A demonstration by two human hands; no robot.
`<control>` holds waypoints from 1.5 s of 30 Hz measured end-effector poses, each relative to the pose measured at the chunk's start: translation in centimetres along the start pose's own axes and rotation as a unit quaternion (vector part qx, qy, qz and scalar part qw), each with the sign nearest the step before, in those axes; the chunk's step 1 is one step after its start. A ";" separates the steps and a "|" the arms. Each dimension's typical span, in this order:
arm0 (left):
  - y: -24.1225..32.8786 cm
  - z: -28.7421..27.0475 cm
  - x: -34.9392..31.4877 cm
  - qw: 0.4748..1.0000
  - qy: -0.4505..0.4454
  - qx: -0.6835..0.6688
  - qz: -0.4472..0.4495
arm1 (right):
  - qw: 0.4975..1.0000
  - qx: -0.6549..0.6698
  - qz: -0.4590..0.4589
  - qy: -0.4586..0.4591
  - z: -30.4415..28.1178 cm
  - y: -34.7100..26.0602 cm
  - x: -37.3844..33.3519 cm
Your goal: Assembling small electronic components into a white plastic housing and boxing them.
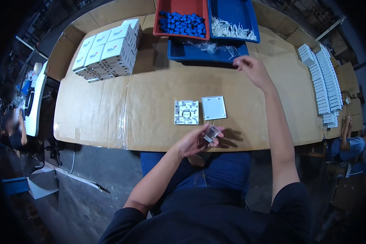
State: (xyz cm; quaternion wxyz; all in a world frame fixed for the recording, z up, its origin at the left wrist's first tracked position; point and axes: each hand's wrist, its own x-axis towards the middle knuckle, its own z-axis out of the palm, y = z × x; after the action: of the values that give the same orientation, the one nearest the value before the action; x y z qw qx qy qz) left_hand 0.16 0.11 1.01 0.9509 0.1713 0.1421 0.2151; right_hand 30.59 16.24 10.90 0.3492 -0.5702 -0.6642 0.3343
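My left hand [193,141], above the table's near edge, is closed around a small clear plastic bag [213,131] with something white at its lower end. In front of it lies an open square white box-like part [186,112] with a round grey centre. Beside that part, on its right, is a flat white square cover [214,107]. My right hand [253,71] is raised by the right end of the low blue tray [183,55]. Its fingers are curled together, and what they hold, if anything, cannot be made out.
Stacked white boxes [105,49] stand at the back left. A red bin [181,35] of blue pieces and a blue bin [236,38] of white pieces sit at the back. Rows of white parts [323,81] line the right edge. Other people are at both sides.
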 end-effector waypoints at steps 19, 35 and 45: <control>0.4 0.1 0.5 1.000 -0.013 -0.009 -0.024 | 0.908 -0.372 -0.029 0.190 -6.7 8.5 20.0; 5.0 8.3 1.5 0.940 0.082 0.177 0.279 | 0.857 0.430 -0.138 0.249 -3.6 -8.5 2.0; 9.9 12.3 1.5 0.942 0.057 0.151 0.294 | 0.929 0.265 -0.147 0.214 3.3 -14.9 -9.9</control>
State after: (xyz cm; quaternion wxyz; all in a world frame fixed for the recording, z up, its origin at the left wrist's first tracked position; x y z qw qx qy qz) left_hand 2.17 5.93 15.64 0.7989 0.3344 0.1699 0.4703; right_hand 21.05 4.40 20.91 0.6665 -0.4107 -0.5375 0.3133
